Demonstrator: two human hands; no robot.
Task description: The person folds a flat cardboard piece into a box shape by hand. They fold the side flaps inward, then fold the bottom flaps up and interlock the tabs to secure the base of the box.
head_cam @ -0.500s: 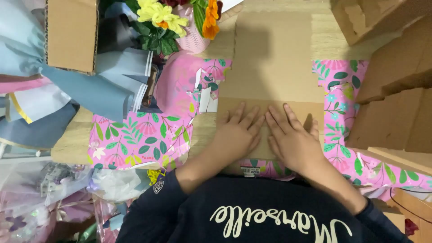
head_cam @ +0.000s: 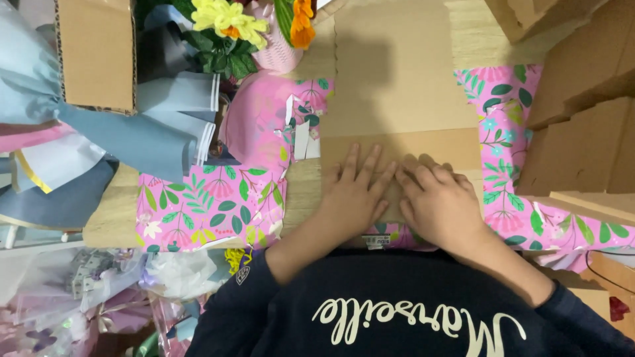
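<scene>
From the head camera, looking straight down: a flat sheet of brown cardboard point(head_cam: 397, 86) lies on pink floral wrapping paper point(head_cam: 211, 205), which is spread over a light wooden table point(head_cam: 109, 221). The cardboard's near portion is a folded flap point(head_cam: 403, 149), slightly darker, directly in front of the person.

The left hand point(head_cam: 354, 195) lies palm down on that flap, fingers spread and flat, gripping nothing. The right hand point(head_cam: 440, 205) rests just beside it, touching or nearly so, with fingers curled at the knuckles and pressing on the flap's near edge; it does not enclose anything either.

The step looks like creasing the fold. It would go best with both palms kept flat, pressure running outward from the middle along the fold line, and the sheet's sides kept square to the paper so the crease does not skew.

To the left sit a cardboard box point(head_cam: 96, 53), blue wrapping sheets point(head_cam: 159, 132) and a flower bouquet point(head_cam: 231, 26); stacked cardboard pieces point(head_cam: 582, 125) crowd the right.
</scene>
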